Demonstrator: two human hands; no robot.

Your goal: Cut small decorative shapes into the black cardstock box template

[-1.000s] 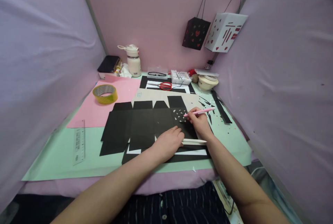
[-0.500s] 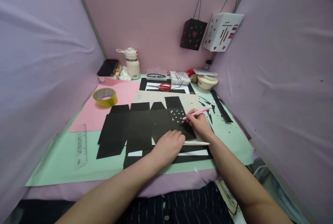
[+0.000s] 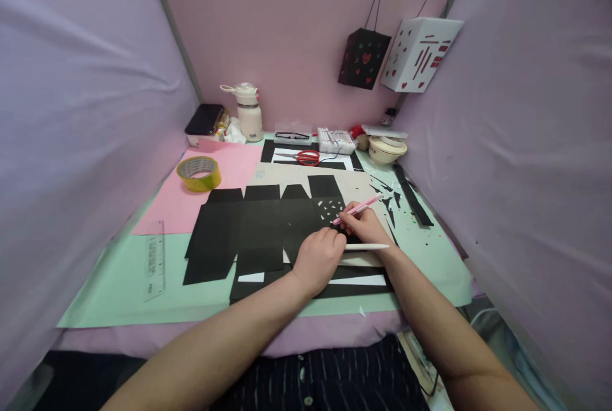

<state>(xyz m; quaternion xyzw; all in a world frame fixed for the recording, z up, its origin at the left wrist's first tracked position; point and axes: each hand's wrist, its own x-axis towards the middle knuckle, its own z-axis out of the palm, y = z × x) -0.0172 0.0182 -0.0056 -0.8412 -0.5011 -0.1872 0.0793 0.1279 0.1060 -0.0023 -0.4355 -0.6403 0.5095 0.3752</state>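
Black card (image 3: 261,226), cut to a flat box outline with flaps, lies on a pale board (image 3: 287,174). Small angular holes (image 3: 329,209) pierce its right panel. In my right hand (image 3: 366,224) is a slim pink pen-shaped tool (image 3: 361,207), gripped like a pencil, its lower end at the panel just below the holes. Whether that end is a blade or a nib is too small to tell. My left hand (image 3: 318,258) rests on the card's lower right part, fingers curled. A white pen-like stick (image 3: 368,247) sticks out of it to the right.
Yellow tape (image 3: 199,183) rests on pink paper (image 3: 165,207), near a clear ruler (image 3: 154,264). Red-handled scissors (image 3: 307,157), markers (image 3: 337,141), a bottle (image 3: 249,119) and a bowl (image 3: 386,151) stand farther back. Black scraps (image 3: 389,201) lie right. Two paper lanterns (image 3: 364,59) hang above.
My left hand has moved up the card to near the right hand, fingers more curled, bringing the white stick along. The pink tool's tip has moved slightly lower on the panel. The view has shifted a little.
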